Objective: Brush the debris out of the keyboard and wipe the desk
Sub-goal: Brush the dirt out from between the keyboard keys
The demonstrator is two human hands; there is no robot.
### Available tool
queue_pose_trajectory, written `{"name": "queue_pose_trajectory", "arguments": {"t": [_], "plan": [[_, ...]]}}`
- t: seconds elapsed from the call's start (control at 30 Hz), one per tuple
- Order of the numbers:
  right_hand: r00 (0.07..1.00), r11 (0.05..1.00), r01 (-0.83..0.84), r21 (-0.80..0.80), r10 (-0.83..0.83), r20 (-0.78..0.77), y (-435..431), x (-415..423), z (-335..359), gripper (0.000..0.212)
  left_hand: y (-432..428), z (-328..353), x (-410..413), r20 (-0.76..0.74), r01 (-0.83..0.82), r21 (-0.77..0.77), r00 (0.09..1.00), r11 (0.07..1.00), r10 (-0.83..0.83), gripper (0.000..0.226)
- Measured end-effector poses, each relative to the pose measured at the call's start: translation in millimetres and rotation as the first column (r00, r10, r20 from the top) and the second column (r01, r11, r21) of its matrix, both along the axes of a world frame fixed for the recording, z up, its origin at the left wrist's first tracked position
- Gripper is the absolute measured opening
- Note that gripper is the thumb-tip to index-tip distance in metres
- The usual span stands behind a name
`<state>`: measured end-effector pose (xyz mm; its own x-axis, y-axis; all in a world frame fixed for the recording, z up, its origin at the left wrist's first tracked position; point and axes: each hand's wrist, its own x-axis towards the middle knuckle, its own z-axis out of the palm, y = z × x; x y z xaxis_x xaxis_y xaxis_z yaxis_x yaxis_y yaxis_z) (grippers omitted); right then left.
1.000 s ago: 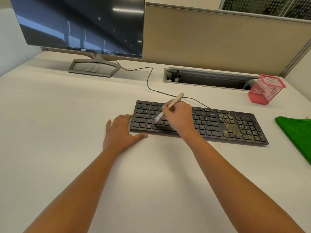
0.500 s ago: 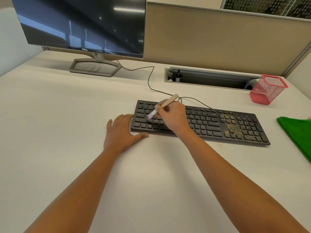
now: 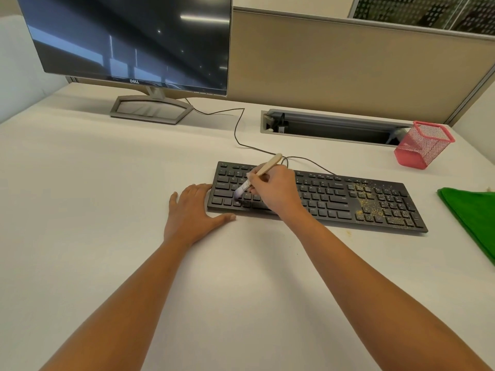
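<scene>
Pinches the wooden handle of a small brush [image 3: 267, 166] in the right hand [image 3: 277, 192], fingers curled close together, bristles down on the left keys of the black keyboard [image 3: 329, 198]. Rests the left hand [image 3: 191, 214] flat on the white desk [image 3: 93, 223] just beside the keyboard's left end (fingers straight and near together, thumb spread out along the front edge). Yellowish debris [image 3: 372, 203] scattered over the number pad at the right. Green cloth [image 3: 474, 218] farther right.
</scene>
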<state>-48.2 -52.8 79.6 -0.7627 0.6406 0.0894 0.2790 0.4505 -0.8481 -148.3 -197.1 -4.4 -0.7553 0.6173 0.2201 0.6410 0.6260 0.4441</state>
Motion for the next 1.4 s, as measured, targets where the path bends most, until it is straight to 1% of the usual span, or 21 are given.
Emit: {"name": "queue_pose_trajectory", "arguments": {"t": [0.1, 0.17, 0.23, 0.3, 0.33, 0.4, 0.43, 0.53, 0.6, 0.67, 0.73, 0.8, 0.87, 0.9, 1.0, 1.07, 1.17, 1.2, 1.3, 1.33, 1.4], "plan": [[0.997, 0.998, -0.064, 0.027, 0.062, 0.055, -7.6, 2.3, -5.3, 0.014, 0.3, 0.1, 0.1, -0.006, 0.0, -0.005, 1.0, 1.0, 0.0, 0.106], [0.984, 0.991, -0.136, 0.014, 0.133, 0.121, -9.6, 2.6, -6.4, 0.014, 0.0, -0.1, 0.0, -0.002, 0.001, -0.004, 1.0, 1.0, -0.001, 0.106], [0.977, 0.988, -0.151, -0.023, 0.153, 0.145, -6.4, 2.3, -3.2, 0.012, -0.1, -0.3, 0.0, -0.002, 0.0, 0.001, 1.0, 1.0, 0.0, 0.104], [0.991, 0.995, -0.09, -0.051, 0.095, 0.096, -0.3, 3.0, 0.9, 0.009, 0.3, -0.2, 0.3, -0.002, -0.001, -0.002, 1.0, 1.0, 0.001, 0.103], [0.997, 0.998, -0.045, -0.039, 0.047, 0.062, 3.0, 4.0, 2.0, 0.01, 0.4, -0.2, 0.3, 0.004, 0.0, -0.004, 1.0, 1.0, 0.0, 0.102], [1.0, 0.999, 0.019, 0.047, -0.02, 0.02, 6.6, 7.8, 1.7, 0.013, 0.4, -0.6, 0.1, 0.016, 0.001, -0.001, 1.0, 1.0, -0.001, 0.098], [1.0, 0.997, 0.02, 0.079, -0.021, 0.019, 6.6, 9.5, 0.1, 0.014, 0.1, -0.7, 0.0, 0.021, 0.002, 0.0, 1.0, 1.0, -0.002, 0.098], [0.994, 0.996, -0.056, 0.067, 0.049, 0.102, 2.2, 11.9, -3.6, 0.015, 0.3, -0.7, 0.3, 0.023, 0.003, -0.012, 1.0, 1.0, -0.003, 0.101], [0.976, 0.992, -0.122, 0.04, 0.113, 0.185, 1.9, 11.2, -2.8, 0.017, 0.3, -1.1, 0.1, 0.021, 0.003, -0.007, 1.0, 1.0, -0.002, 0.095], [0.96, 0.986, -0.164, 0.009, 0.157, 0.234, 3.4, 10.1, 0.5, 0.018, -0.4, -0.9, -0.6, 0.019, 0.006, -0.007, 1.0, 1.0, -0.006, 0.097], [0.97, 0.99, -0.137, -0.044, 0.143, 0.198, 4.6, 9.1, 3.6, 0.015, -0.7, -0.2, -0.4, 0.019, 0.01, -0.011, 1.0, 1.0, -0.01, 0.104], [0.993, 0.995, -0.062, -0.076, 0.069, 0.092, 4.1, 6.8, 3.8, 0.012, -0.7, 0.4, 0.2, 0.022, 0.008, 0.001, 1.0, 1.0, -0.008, 0.106], [1.0, 0.999, -0.006, -0.046, 0.007, 0.02, 1.5, 3.1, 0.3, 0.013, -0.9, 1.1, 0.5, 0.022, 0.008, 0.001, 1.0, 1.0, -0.008, 0.107], [1.0, 1.0, 0.002, -0.023, -0.002, 0.01, -1.5, 2.0, -2.6, 0.014, -0.8, 1.1, 0.3, 0.02, 0.009, -0.004, 1.0, 1.0, -0.009, 0.108], [0.999, 0.998, -0.041, 0.054, 0.039, 0.028, -12.3, 2.6, -10.0, 0.015, -0.4, 0.4, -0.5, 0.02, 0.012, -0.013, 1.0, 1.0, -0.012, 0.11], [0.993, 0.991, -0.096, 0.095, 0.088, 0.085, -17.5, 3.9, -11.0, 0.016, -0.5, 0.0, -0.5, 0.022, 0.012, -0.013, 1.0, 1.0, -0.011, 0.11], [0.978, 0.989, -0.142, 0.045, 0.133, 0.161, -15.2, 2.8, -7.1, 0.018, -1.0, -0.1, -0.3, 0.027, 0.01, -0.004, 1.0, 1.0, -0.009, 0.107], [0.98, 0.99, -0.134, 0.036, 0.127, 0.156, -13.4, 2.1, -4.5, 0.018, -0.9, 0.1, -0.5, 0.031, 0.01, -0.006, 0.999, 1.0, -0.009, 0.107], [0.997, 0.998, -0.066, 0.015, 0.065, 0.042, -5.8, -0.8, -0.1, 0.014, -0.8, 0.3, -0.5, 0.024, 0.015, -0.011, 1.0, 1.0, -0.015, 0.109], [0.998, 0.998, -0.055, 0.039, 0.054, 0.036, -3.9, -1.4, 1.2, 0.014, -0.7, 0.4, -0.5, 0.023, 0.016, -0.007, 1.0, 1.0, -0.016, 0.108], [0.995, 0.987, -0.077, 0.142, 0.066, 0.081, -2.8, -2.4, 3.5, 0.015, -0.5, 0.0, -1.3, 0.027, 0.018, -0.005, 0.999, 1.0, -0.018, 0.107]]}}
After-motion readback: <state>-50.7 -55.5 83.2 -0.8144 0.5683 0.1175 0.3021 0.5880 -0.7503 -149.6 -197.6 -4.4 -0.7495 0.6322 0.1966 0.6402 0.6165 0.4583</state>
